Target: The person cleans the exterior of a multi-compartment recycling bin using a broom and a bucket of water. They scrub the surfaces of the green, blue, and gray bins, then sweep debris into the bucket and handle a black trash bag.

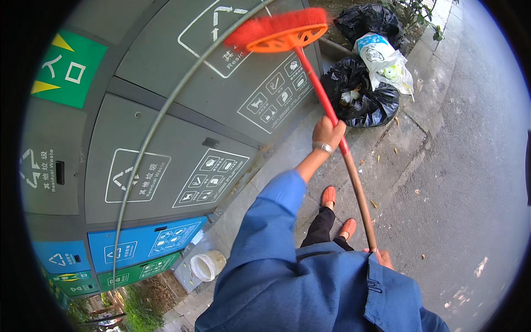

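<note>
A long-handled broom (318, 85) slants across the view, its red bristles up against or close to the front of a grey waste bin cabinet (178, 137). My left hand (328, 133) is closed around the upper, red part of the handle. Lower down, at the brown end of the handle near my jacket, my right hand (383, 259) grips it, partly hidden. Whether the bristles touch the panel or the metal rail (159, 112) before it, I cannot tell.
Black garbage bags (352, 93) and a white plastic bag (379, 60) lie beside the cabinet's far end. A whitish plastic bucket (207, 265) stands by the blue and green bins. Small litter dots the paving and asphalt.
</note>
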Demonstrator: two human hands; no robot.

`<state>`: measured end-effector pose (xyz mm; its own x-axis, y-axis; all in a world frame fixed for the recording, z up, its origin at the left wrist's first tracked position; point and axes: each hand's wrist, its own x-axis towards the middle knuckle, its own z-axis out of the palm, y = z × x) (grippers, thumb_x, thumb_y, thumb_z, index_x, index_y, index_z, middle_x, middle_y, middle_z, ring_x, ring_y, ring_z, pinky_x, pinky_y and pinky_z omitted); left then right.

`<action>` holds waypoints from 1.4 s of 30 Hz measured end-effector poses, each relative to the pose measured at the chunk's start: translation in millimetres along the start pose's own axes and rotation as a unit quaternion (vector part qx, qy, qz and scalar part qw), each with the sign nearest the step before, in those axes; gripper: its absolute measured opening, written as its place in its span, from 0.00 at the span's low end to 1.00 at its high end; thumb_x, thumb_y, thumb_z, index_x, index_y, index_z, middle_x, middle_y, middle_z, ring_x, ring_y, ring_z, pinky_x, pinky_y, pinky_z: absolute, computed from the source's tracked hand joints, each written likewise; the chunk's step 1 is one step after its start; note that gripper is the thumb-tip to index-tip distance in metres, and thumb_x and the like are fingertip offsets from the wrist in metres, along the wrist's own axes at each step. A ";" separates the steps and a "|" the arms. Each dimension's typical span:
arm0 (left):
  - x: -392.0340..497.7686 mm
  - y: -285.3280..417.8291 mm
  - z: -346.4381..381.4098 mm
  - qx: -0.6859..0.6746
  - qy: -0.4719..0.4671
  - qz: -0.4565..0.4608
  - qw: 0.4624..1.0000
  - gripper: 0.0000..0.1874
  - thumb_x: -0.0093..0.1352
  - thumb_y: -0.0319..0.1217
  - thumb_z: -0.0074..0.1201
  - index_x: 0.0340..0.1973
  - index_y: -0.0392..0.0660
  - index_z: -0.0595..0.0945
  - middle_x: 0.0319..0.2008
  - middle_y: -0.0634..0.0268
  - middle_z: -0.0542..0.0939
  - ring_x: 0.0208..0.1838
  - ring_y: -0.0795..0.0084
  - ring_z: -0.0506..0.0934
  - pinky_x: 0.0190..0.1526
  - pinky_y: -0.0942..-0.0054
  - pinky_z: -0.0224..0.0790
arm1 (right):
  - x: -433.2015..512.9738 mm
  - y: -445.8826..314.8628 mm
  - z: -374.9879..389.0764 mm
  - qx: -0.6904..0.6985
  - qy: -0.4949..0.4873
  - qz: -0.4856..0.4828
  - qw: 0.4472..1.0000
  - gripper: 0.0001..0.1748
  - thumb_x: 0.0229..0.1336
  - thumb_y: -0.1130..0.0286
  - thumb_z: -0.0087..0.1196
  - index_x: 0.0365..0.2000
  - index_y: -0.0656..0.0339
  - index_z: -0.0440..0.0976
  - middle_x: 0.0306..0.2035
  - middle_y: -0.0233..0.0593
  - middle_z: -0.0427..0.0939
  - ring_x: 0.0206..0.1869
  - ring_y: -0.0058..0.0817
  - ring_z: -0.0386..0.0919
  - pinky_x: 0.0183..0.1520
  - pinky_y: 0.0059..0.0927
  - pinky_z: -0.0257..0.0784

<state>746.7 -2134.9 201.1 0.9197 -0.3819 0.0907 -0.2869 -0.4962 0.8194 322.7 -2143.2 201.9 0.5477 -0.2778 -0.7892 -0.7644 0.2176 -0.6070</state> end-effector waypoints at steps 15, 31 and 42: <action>14.0 -15.6 31.6 0.015 -0.049 -0.010 0.999 0.18 0.54 0.40 0.52 0.11 0.37 0.75 0.08 0.55 0.72 0.14 0.66 0.75 0.19 0.65 0.64 | 5.7 -18.6 -7.2 0.140 -0.038 -0.102 0.984 0.25 0.64 0.53 0.42 0.19 0.62 0.69 0.15 0.29 0.68 0.19 0.24 0.67 0.25 0.28 0.62; -98.4 36.2 -170.3 -0.333 0.221 -0.065 0.914 0.04 0.65 0.26 0.44 0.27 0.43 0.68 0.16 0.69 0.69 0.17 0.77 0.70 0.24 0.76 0.68 | 30.1 -93.1 -68.7 -0.363 0.073 -0.383 0.846 0.21 0.52 0.49 0.52 0.26 0.59 0.77 0.16 0.49 0.73 0.20 0.47 0.74 0.24 0.43 0.66; 99.5 172.7 -38.0 -0.127 0.147 0.102 0.976 0.12 0.54 0.35 0.51 0.18 0.38 0.72 0.14 0.56 0.74 0.19 0.60 0.74 0.25 0.63 0.66 | -8.3 -166.3 -105.9 -0.064 0.173 -0.179 0.966 0.24 0.62 0.55 0.48 0.17 0.62 0.69 0.12 0.25 0.62 0.17 0.13 0.60 0.17 0.24 0.55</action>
<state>798.8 -2229.0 373.1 0.8981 -0.1944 0.3944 -0.4309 -0.2105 0.8775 409.2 -2276.1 319.3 0.6547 -0.6153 -0.4390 -0.5948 -0.0610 -0.8015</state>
